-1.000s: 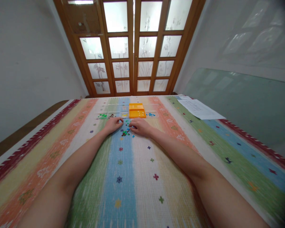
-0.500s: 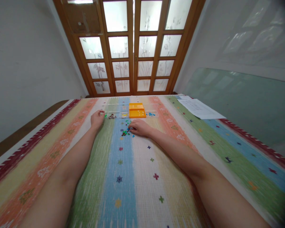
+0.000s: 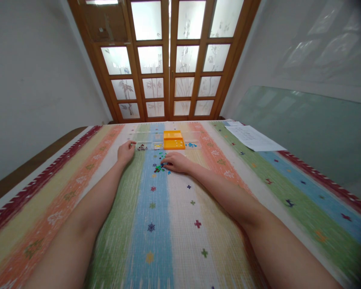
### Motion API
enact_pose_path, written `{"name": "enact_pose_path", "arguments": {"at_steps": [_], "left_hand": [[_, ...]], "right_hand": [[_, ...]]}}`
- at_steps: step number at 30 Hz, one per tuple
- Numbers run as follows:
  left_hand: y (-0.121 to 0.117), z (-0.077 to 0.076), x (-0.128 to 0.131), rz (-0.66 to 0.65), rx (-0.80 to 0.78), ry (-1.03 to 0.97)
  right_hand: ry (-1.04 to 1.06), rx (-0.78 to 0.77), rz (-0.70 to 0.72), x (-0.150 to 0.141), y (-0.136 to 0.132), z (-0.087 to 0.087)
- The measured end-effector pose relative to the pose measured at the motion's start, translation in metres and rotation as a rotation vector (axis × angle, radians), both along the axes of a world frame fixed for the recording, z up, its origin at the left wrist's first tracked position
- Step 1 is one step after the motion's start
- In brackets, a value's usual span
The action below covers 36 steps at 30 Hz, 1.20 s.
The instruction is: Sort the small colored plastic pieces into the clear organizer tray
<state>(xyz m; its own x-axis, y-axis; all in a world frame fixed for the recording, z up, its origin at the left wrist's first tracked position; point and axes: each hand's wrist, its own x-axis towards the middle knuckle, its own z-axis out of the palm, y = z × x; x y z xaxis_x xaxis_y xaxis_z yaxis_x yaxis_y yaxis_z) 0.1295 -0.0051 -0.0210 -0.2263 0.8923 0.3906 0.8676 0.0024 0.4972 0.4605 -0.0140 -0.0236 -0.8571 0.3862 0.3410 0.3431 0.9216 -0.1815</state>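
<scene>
My left hand [image 3: 126, 151] is at the left end of a clear compartment box, fingers bent and drawn together. What it holds, if anything, cannot be made out. Dark brown small pieces [image 3: 142, 147] lie in the compartment just right of it. Over a loose pile of tiny green, dark red and blue pieces [image 3: 159, 169] on the tablecloth, my right hand [image 3: 177, 161] reaches in with fingertips pinched together at the pile's edge. A bit of blue shows by those fingertips, too small to name. A few more green pieces [image 3: 161, 154] are scattered behind the pile.
An orange-yellow box [image 3: 173, 143] with pale pieces stands in the middle of the clear trays. Yellow pieces [image 3: 158, 146] lie left of it, blue pieces [image 3: 191, 145] right. Printed sheets [image 3: 252, 137] rest at the back right on the striped tablecloth [image 3: 183, 241].
My left hand has shifted slightly right, covering the green pieces seen beside its fingertips before. My right hand has edged slightly left at the pile.
</scene>
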Motion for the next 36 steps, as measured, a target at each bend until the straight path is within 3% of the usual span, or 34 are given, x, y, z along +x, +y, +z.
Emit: {"name": "enact_pose_path", "arguments": {"at_steps": [10, 20, 25, 36], "left_hand": [[-0.01, 0.001, 0.037, -0.28, -0.06, 0.198], [-0.026, 0.009, 0.073, -0.515, -0.146, 0.37], [-0.031, 0.011, 0.085, -0.577, -0.189, 0.403], [-0.034, 0.007, 0.093, -0.603, -0.181, 0.428]], "right_hand": [[0.005, -0.058, -0.041, 0.003, -0.005, 0.008], [0.093, -0.111, -0.173, 0.008, 0.007, -0.001], [0.229, -0.086, -0.419, 0.025, 0.027, -0.002], [0.375, -0.085, -1.016, 0.096, 0.067, 0.0]]}}
